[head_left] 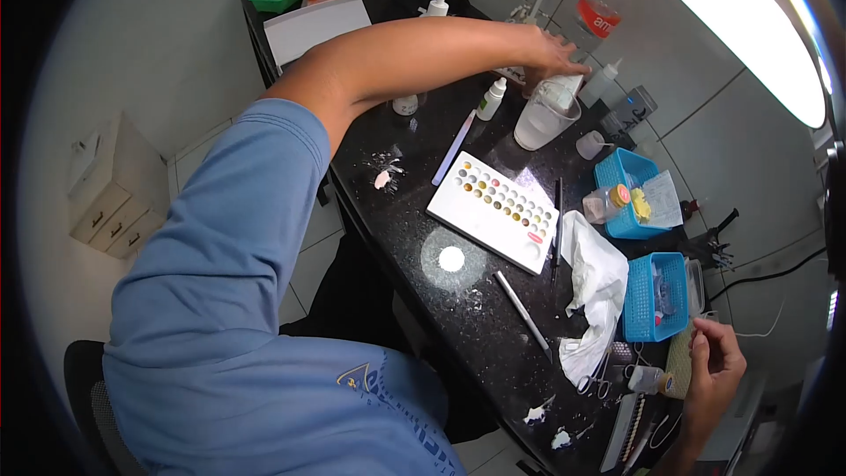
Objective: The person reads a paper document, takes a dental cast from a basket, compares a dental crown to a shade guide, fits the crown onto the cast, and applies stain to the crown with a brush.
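Note:
At the top, my left hand (551,55) is behind the rim of a clear cup (539,123) holding cloudy liquid and a whitish piece. Its visible fingers are spread; the fingertips are partly hidden. On the right, my right hand (716,366) is raised beside a blue basket (643,322), thumb and forefinger pinched together. Whatever they hold, if anything, is too small to make out. A white palette (449,207) with rows of coloured wells lies between the hands. Near it are a purple stick (454,150), a small dropper bottle (492,101) and a mound of white powder (451,258).
A crumpled white cloth (592,278), scissors (595,385) and a grey pen-like tool (522,310) lie on the black counter (414,300). Another blue basket (617,178) and a large plastic bottle (599,13) stand by the wall. A bright lamp (749,26) hangs upper right.

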### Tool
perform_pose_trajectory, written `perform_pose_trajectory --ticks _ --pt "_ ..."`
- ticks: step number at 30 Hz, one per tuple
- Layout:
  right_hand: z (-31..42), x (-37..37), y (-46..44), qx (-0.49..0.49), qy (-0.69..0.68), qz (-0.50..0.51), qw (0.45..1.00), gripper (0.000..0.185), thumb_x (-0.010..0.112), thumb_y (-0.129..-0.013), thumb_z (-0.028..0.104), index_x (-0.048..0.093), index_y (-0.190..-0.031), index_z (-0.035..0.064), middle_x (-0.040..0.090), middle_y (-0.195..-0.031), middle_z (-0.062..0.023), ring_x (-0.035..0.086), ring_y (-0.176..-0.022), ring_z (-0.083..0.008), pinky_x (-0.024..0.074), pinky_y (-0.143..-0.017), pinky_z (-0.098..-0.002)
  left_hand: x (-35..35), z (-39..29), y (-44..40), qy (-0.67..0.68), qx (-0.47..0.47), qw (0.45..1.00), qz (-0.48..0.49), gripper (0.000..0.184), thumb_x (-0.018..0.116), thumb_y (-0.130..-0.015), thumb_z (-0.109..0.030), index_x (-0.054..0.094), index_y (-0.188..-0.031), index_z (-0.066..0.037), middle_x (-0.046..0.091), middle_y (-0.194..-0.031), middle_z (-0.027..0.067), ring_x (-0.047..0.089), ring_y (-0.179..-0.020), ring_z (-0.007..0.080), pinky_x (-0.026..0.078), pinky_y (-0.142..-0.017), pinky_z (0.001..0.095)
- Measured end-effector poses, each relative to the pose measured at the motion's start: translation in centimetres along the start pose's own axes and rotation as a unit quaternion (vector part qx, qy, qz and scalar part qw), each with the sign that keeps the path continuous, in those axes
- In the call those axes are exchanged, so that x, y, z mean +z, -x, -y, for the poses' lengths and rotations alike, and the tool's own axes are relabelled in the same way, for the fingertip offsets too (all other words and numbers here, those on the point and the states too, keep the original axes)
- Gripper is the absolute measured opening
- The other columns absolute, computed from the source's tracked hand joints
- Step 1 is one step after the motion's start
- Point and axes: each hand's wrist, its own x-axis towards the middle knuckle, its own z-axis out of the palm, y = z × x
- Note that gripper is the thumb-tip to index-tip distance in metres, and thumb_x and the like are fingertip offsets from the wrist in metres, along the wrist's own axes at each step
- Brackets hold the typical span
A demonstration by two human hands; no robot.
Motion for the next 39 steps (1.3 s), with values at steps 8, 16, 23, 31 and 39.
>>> perform_pose_trajectory --ticks 8,16,23,31,39 --pt "2.9 -1.4 7.6 0.146 -0.076 -0.008 0.986 0.018 0.068 -0.091 0.009 0.068 -0.105 -0.0025 0.069 -0.088 -0.0043 0.062 -0.076 -0.0093 0.0492 -0.068 -0.0224 0.1 0.0 1.6 -0.046 0.04 0.997 -0.038 0.134 0.094 -0.05 -0.035 0.012 -0.155 -0.03 0.042 -0.137 0.0192 0.046 -0.126 0.0405 0.045 -0.102 0.0493" --pt "1.5 1.5 11.1 0.137 -0.241 0.013 0.961 0.018 0.067 -0.093 0.013 0.066 -0.104 -0.0015 0.065 -0.085 -0.0059 0.058 -0.074 -0.011 0.0483 -0.069 -0.0253 -1.6 0.7 3.2 -0.038 0.062 0.992 -0.102 0.11 0.087 -0.064 -0.032 0.023 -0.152 -0.024 0.048 -0.129 0.0143 0.051 -0.119 0.035 0.049 -0.096 0.0463" --pt "1.2 4.9 14.1 0.126 -0.369 -0.048 0.92 0.017 0.069 -0.089 0.011 0.063 -0.097 -0.0025 0.065 -0.085 -0.011 0.058 -0.072 -0.0142 0.0476 -0.068 -0.0262 -5.7 -4.0 14.4 -0.032 -0.021 0.973 -0.227 0.034 0.071 -0.083 -0.02 0.058 -0.111 -0.005 0.061 -0.097 0.0132 0.063 -0.096 0.0333 0.052 -0.081 0.0433" --pt "4.3 11.8 12.9 0.124 -0.377 -0.088 0.914 0.012 0.066 -0.087 0.004 0.056 -0.092 -0.0016 0.064 -0.082 -0.0098 0.06 -0.07 -0.0113 0.0501 -0.065 -0.0239 -5.3 -26.1 25.4 0.685 0.137 0.672 -0.245 0.024 0.074 -0.083 -0.011 0.07 -0.105 -0.004 0.067 -0.095 0.0103 0.067 -0.087 0.0199 0.053 -0.074 0.0307" --pt "3.8 12.5 12.5 0.101 -0.372 -0.06 0.921 0.013 0.068 -0.088 0.005 0.057 -0.092 -0.0015 0.063 -0.085 -0.0077 0.06 -0.071 -0.0088 0.0492 -0.068 -0.0197 -4.0 -32.0 24.2 0.819 0.065 0.507 -0.26 0.015 0.074 -0.084 -0.008 0.075 -0.098 -0.005 0.067 -0.097 0.0077 0.065 -0.086 0.0134 0.052 -0.074 0.0264"
